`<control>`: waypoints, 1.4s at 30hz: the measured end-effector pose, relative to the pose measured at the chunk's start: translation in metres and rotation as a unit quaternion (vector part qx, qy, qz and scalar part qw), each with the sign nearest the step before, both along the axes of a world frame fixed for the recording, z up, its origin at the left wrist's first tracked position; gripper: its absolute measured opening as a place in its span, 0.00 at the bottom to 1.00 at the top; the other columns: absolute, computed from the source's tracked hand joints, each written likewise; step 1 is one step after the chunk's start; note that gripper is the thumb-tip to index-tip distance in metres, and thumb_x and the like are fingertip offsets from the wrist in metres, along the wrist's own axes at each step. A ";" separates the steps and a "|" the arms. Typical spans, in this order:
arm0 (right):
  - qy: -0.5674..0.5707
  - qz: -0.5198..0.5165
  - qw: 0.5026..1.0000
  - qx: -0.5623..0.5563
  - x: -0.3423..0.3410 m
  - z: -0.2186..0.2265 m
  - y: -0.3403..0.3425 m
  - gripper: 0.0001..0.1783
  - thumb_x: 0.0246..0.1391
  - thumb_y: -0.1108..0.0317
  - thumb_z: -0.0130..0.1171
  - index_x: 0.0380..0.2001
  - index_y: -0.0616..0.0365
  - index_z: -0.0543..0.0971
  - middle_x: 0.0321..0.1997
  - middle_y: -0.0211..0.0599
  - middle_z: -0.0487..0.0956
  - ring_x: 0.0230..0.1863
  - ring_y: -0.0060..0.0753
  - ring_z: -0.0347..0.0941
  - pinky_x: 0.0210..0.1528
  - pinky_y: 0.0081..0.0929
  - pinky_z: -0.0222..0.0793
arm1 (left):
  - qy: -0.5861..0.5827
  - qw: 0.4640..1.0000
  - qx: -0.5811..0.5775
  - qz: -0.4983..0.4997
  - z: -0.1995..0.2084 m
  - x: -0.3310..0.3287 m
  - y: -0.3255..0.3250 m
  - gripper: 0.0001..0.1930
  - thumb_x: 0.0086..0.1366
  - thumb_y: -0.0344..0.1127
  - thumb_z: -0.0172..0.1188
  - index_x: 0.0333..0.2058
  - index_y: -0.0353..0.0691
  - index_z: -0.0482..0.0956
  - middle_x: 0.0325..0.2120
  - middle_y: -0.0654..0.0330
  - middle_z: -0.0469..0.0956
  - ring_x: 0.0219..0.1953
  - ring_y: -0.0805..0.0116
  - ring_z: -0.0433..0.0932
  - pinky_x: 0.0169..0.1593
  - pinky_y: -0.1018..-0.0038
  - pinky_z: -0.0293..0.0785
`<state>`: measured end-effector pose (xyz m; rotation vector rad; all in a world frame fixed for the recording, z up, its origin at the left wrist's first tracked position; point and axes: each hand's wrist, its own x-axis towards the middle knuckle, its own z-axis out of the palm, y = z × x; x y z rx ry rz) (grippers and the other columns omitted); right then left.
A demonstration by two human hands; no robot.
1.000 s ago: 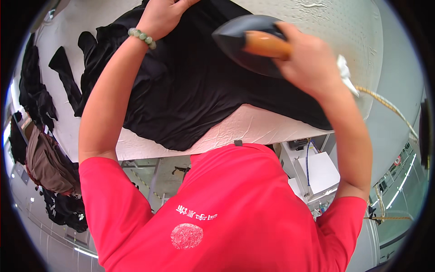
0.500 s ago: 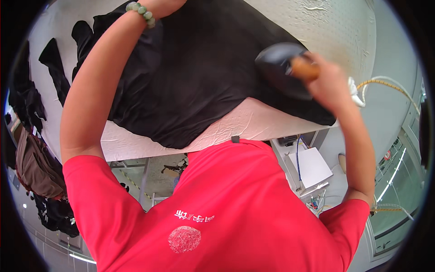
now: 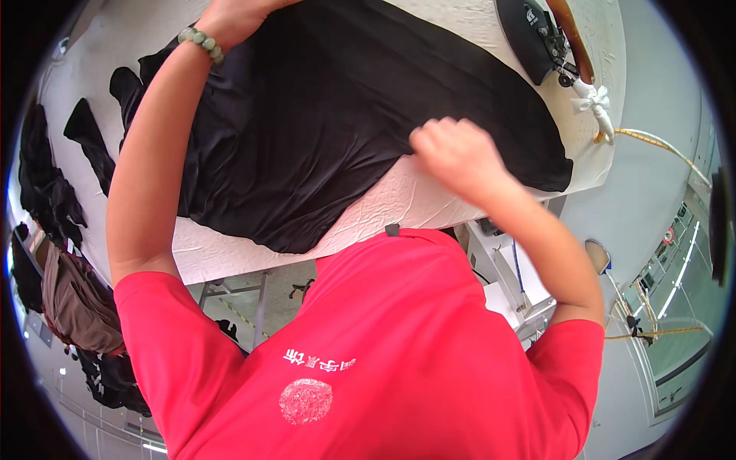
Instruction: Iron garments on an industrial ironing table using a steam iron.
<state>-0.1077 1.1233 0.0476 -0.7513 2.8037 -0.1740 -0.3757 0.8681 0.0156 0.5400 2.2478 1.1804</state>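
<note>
A large black cloth (image 3: 337,107), wrinkled toward its near left side, lies spread over the pale padded table. My left hand (image 3: 238,19), wearing a green bead bracelet (image 3: 201,40), reaches to the cloth's far left part; its fingers are cut off by the top edge. My right hand (image 3: 460,157) is over the near edge of the cloth, slightly blurred, fingers curled in. Whether any fabric is caught in them is hidden. A dark iron (image 3: 525,34) with a brown handle (image 3: 575,38) rests at the table's far right, apart from both hands.
The padded table (image 3: 222,249) ends just in front of me. A white cloth (image 3: 592,100) is tied round the iron's hose (image 3: 652,139), which runs off right. More black pieces (image 3: 92,138) lie left, above a brown cloth bundle (image 3: 77,299). White boxes (image 3: 502,299) stand under the table.
The iron has gone from the cloth to the far right of the table, and my right hand has let go of it. That hand has moved left to the cloth's near edge.
</note>
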 end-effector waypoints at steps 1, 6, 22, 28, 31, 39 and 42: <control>-0.026 -0.017 1.000 0.000 0.013 -0.007 -0.011 0.13 0.46 0.62 0.67 0.29 0.51 0.74 0.26 0.28 0.72 0.32 0.30 0.76 0.36 0.30 0.72 | 0.000 1.000 -0.001 -0.003 0.000 0.001 0.002 0.16 0.63 0.38 0.70 0.41 0.31 0.81 0.33 0.61 0.82 0.36 0.73 0.77 0.43 0.71 0.75; -0.048 0.000 0.999 0.002 0.010 -0.023 -0.011 0.08 0.47 0.65 0.63 0.28 0.52 0.73 0.26 0.31 0.74 0.30 0.32 0.78 0.34 0.30 0.73 | -0.019 0.999 0.002 0.048 0.006 0.008 0.011 0.15 0.64 0.38 0.68 0.42 0.30 0.80 0.33 0.59 0.83 0.37 0.70 0.78 0.45 0.69 0.75; 0.317 -0.221 0.920 -0.059 -0.078 0.026 0.105 0.25 0.55 0.60 0.69 0.53 0.58 0.77 0.50 0.43 0.81 0.50 0.51 0.77 0.52 0.43 0.73 | 0.161 0.975 0.041 0.145 -0.007 0.016 -0.041 0.17 0.67 0.38 0.62 0.51 0.37 0.79 0.43 0.54 0.85 0.47 0.59 0.83 0.53 0.69 0.76; 0.238 -0.346 0.902 0.100 -0.108 -0.007 0.180 0.27 0.65 0.51 0.59 0.60 0.54 0.70 0.50 0.46 0.80 0.51 0.56 0.77 0.52 0.48 0.72 | 0.223 0.942 -0.182 0.172 -0.021 0.027 -0.209 0.24 0.64 0.37 0.63 0.58 0.38 0.75 0.51 0.52 0.81 0.55 0.56 0.79 0.59 0.67 0.73; 0.205 -0.384 0.897 0.078 -0.096 -0.008 0.197 0.25 0.65 0.49 0.57 0.56 0.55 0.71 0.49 0.50 0.80 0.51 0.58 0.77 0.50 0.50 0.72 | 0.178 0.930 -0.275 0.164 0.005 0.065 -0.237 0.28 0.62 0.38 0.66 0.60 0.39 0.72 0.52 0.50 0.80 0.57 0.55 0.78 0.59 0.66 0.72; 0.277 -0.324 0.892 0.150 -0.084 0.007 0.201 0.32 0.59 0.61 0.64 0.62 0.62 0.69 0.57 0.53 0.77 0.58 0.56 0.73 0.61 0.46 0.68 | 0.041 0.906 -0.380 0.180 0.030 0.112 -0.205 0.17 0.58 0.37 0.69 0.44 0.38 0.79 0.49 0.50 0.81 0.51 0.46 0.78 0.55 0.61 0.75; 0.056 -0.333 0.922 -0.188 -0.078 0.014 0.074 0.39 0.50 0.66 0.72 0.65 0.59 0.68 0.56 0.50 0.75 0.49 0.44 0.78 0.51 0.41 0.75 | 0.139 0.906 -0.344 0.206 0.036 0.126 -0.205 0.12 0.58 0.33 0.68 0.40 0.37 0.81 0.48 0.50 0.81 0.50 0.46 0.79 0.54 0.61 0.75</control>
